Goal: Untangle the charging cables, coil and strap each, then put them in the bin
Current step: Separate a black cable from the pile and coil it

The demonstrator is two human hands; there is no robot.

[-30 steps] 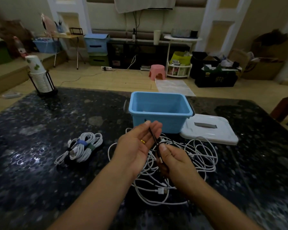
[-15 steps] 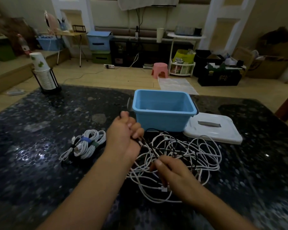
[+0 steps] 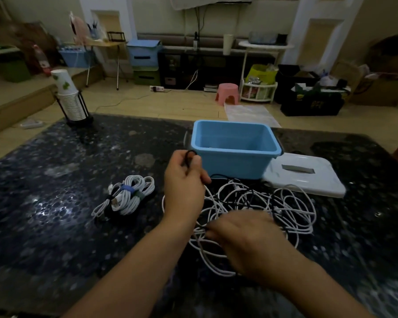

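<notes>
Dark stone table [image 3: 55,226]: one blue bin [image 3: 234,152] at the far side, its white lid [image 3: 308,177] flat just right of it, one cup stack in a rack [image 3: 72,99] far left. Tangle of white and black cables [image 3: 274,203] sits in front of the bin. One strapped white bundle [image 3: 129,196] left, two straps visible. Left hand [image 3: 184,180] pinches a black cable loop [image 3: 190,157]. Right hand [image 3: 246,239] is blurred on the tangle; grip can't be read. Cable count unclear.

Head-worn view, forward-down over table [image 3: 55,226]
</notes>
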